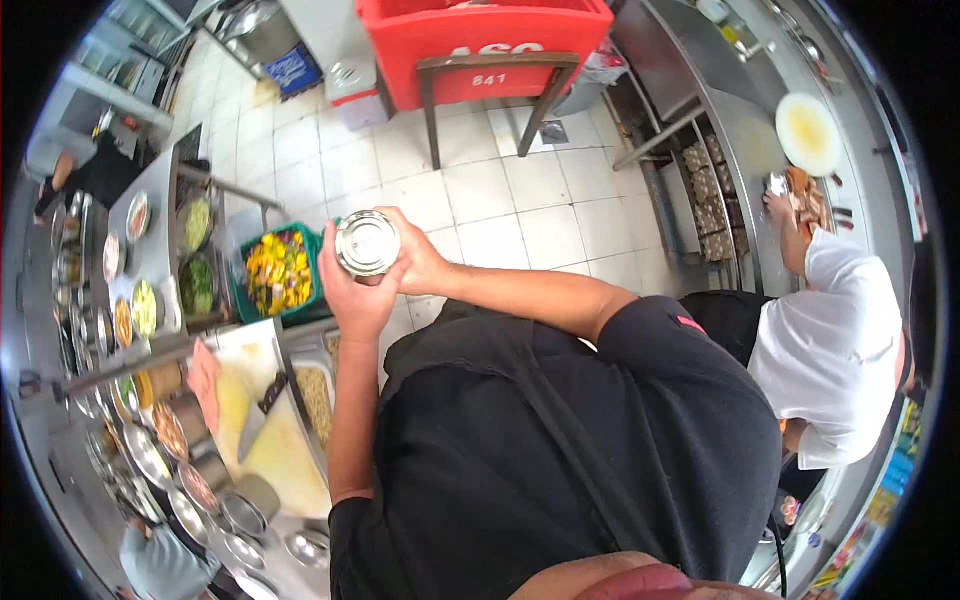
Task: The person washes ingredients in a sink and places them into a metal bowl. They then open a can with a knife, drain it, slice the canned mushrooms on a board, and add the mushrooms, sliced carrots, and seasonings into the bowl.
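Both my hands are wrapped round a metal can (368,243), held up in front of my body with its round silver end facing up. My left hand (356,300) grips its left and near side. From the right, my right hand (422,258) closes on its other side. Just left of the can is a green basket (318,290) of cut yellow and dark vegetables. Closer to my left arm, a knife (262,415) with a dark handle lies on a cutting board (300,465), next to a pinkish cloth (204,385).
A red bin (485,75) stands ahead behind a metal frame (428,115). Several metal containers (248,502) line the left counter. To the right, a co-worker in a white shirt (830,345) handles food at a steel counter (745,140). Other people are at the left edge.
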`<action>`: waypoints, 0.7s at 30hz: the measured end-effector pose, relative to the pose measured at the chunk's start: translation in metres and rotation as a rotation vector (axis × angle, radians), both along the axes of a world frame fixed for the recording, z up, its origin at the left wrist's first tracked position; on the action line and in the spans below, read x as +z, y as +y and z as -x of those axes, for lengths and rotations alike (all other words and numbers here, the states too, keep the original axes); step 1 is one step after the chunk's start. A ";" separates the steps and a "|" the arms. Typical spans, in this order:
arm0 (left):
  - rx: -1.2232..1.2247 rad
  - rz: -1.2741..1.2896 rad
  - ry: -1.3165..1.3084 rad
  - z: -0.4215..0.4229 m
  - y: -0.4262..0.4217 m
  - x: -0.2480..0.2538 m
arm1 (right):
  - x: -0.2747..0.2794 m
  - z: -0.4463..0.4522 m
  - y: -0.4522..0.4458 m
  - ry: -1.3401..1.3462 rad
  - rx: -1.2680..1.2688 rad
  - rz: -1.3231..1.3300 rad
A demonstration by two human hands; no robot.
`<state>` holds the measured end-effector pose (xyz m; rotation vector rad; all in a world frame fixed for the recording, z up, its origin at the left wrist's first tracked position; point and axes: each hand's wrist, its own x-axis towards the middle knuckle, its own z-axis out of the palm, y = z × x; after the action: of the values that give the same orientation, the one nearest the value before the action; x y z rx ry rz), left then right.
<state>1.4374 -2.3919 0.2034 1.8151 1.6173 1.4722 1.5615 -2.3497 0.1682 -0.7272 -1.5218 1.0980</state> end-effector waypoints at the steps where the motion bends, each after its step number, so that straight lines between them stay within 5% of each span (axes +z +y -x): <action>1: -0.085 0.011 0.000 -0.016 0.013 0.003 | 0.001 -0.022 0.011 0.009 -0.043 0.006; 9: -0.326 0.205 -0.052 -0.081 0.092 -0.024 | -0.006 -0.199 0.079 0.113 -0.405 0.107; 14: -0.214 0.572 -0.140 -0.038 0.119 -0.150 | 0.003 -0.317 0.115 0.078 -0.717 0.078; 21: -0.146 1.031 0.113 0.041 0.127 -0.285 | 0.056 -0.463 0.174 0.025 -1.096 -0.116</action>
<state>1.3961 -2.2648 -0.0818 1.3390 1.7433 0.3024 2.0242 -2.1756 0.2245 -1.2332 -0.8937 0.1823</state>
